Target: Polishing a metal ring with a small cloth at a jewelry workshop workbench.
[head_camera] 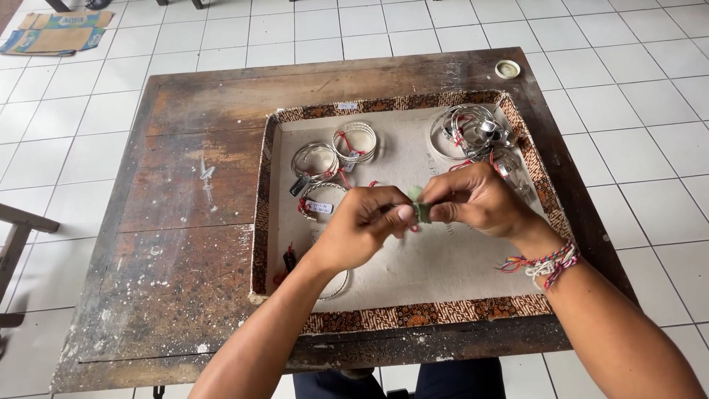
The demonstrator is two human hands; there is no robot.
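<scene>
Green is all I can make out of the scrap pinched between my two hands; it is too small and too covered by fingertips to tell what it is. My left hand has thumb and forefinger closed on its left end, my right hand grips the other end the same way, both meeting just over the middle of the tray.

My left forearm covers part of a bangle at 7 o'clock in the tray, and a red-tied tag beside it is half hidden. The right hand blocks some of the heap at 1 o'clock.

The tray is shallow, with a batik-patterned rim and a pale floor. Inside: two silver bangle sets with red ties at 11 o'clock, one tagged bangle at 9 o'clock, and a tangled pile at 1 o'clock. It sits on a worn wooden table; a small round lid lies at the table's far edge.
</scene>
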